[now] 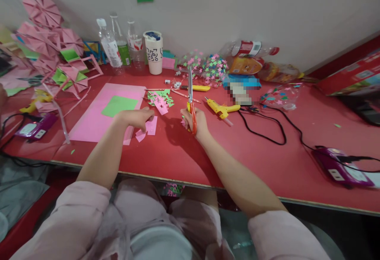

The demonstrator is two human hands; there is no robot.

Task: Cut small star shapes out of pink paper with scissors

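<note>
My right hand point(196, 122) is wrapped round a pair of orange-handled scissors point(190, 93), whose blades point up and away from me. Small pink bits point(183, 123) show by its fingers. My left hand point(138, 118) is closed, its curled fingertips on a pink paper piece point(152, 126) on the table; the grip is partly hidden. Just behind that hand lie a pink strip with star-shaped holes point(160, 105) and a pile of green paper scraps point(168, 96). To its left, a green paper square point(118, 106) rests on a larger pink sheet point(89, 123).
A yellow glue gun point(222, 109) with a black cord lies right of my right hand. Behind are a yellow cutter point(202, 88), bags of paper stars point(215, 67), a white tumbler point(154, 56) and bottles. Pink folded-paper shapes point(44, 42) stand left; a purple power strip point(341, 167) sits right.
</note>
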